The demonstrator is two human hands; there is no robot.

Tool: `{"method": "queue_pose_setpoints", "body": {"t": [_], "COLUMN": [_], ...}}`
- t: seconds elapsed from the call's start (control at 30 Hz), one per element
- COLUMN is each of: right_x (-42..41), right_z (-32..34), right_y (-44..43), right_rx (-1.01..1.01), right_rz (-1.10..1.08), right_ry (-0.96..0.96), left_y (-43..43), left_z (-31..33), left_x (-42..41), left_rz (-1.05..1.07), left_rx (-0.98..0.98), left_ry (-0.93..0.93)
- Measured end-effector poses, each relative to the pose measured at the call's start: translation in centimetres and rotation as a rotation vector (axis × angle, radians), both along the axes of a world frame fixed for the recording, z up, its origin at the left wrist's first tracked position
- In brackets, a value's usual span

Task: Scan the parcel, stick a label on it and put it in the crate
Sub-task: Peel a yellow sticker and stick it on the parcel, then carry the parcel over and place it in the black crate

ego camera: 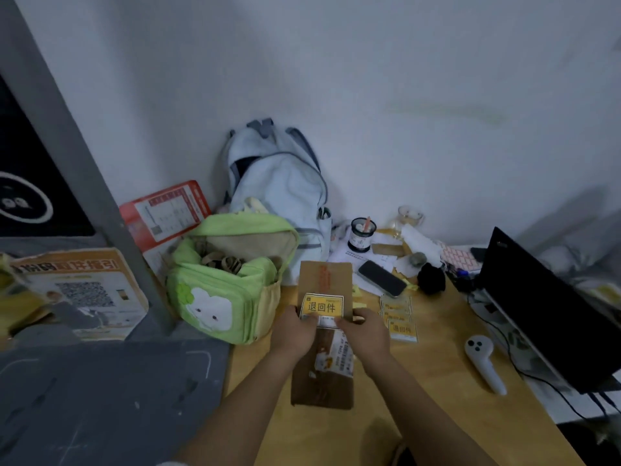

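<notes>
Near the desk's (pixel 437 381) left edge, at its middle: brown parcel (pixel 322 375) lying flat, long axis toward the wall. Yellow label (pixel 322 307) on its upper half, both hands pressing the label's lower edge; left hand (pixel 294 329), right hand (pixel 364 332), fingers flat on it, grasping nothing. Labelling looks underway; scanning can't be judged. Crate not in view. Green bag (pixel 228 280) just left of the parcel, laptop (pixel 551 314) at the right edge, white scanner (pixel 484 361) beside it, spare labels (pixel 400 317) near the right hand.
</notes>
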State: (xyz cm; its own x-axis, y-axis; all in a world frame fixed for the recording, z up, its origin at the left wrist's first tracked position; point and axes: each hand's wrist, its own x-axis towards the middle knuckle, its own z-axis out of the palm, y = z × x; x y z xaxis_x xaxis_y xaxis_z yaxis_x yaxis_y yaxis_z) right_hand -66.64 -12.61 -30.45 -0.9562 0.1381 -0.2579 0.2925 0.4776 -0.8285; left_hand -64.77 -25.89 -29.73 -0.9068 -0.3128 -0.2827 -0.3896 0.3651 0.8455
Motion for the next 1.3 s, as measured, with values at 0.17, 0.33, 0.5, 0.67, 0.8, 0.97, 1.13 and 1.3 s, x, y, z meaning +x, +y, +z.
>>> {"method": "queue_pose_setpoints", "body": {"t": [0.17, 0.33, 0.5, 0.67, 0.8, 0.97, 1.13, 1.3], "right_x": [-2.0, -2.7, -2.7, -1.4, 0.3, 3.6, 8.6, 15.1], "right_z": [6.9, 14.6, 20.9, 24.8, 26.1, 26.3, 25.6, 25.0], "right_y": [1.3, 2.8, 5.0, 7.1, 8.0, 8.4, 9.0, 11.7], "right_rx": [-0.056, -0.147, -0.108, -0.071, -0.092, -0.118, -0.067, -0.067], "right_rz": [0.003, -0.024, -0.059, -0.119, -0.189, -0.283, -0.427, -0.553], "right_ry": [0.145, 0.346, 0.470, 0.541, 0.559, 0.576, 0.562, 0.550], "left_y": [1.1, 2.7, 5.1, 7.4, 8.2, 8.4, 9.4, 13.0], "left_z": [7.1, 14.7, 20.7, 23.9, 25.8, 26.4, 25.2, 24.4], "left_x": [-2.3, -4.2, -4.6, -4.4, -3.0, -0.1, 2.9, 6.5], "left_rz": [-0.022, -0.038, -0.030, -0.104, -0.177, -0.324, -0.461, -0.610], "left_rx": [-0.025, -0.064, 0.010, 0.034, 0.003, -0.078, -0.010, 0.088], "left_ry": [0.140, 0.303, 0.414, 0.465, 0.508, 0.588, 0.600, 0.549]}}
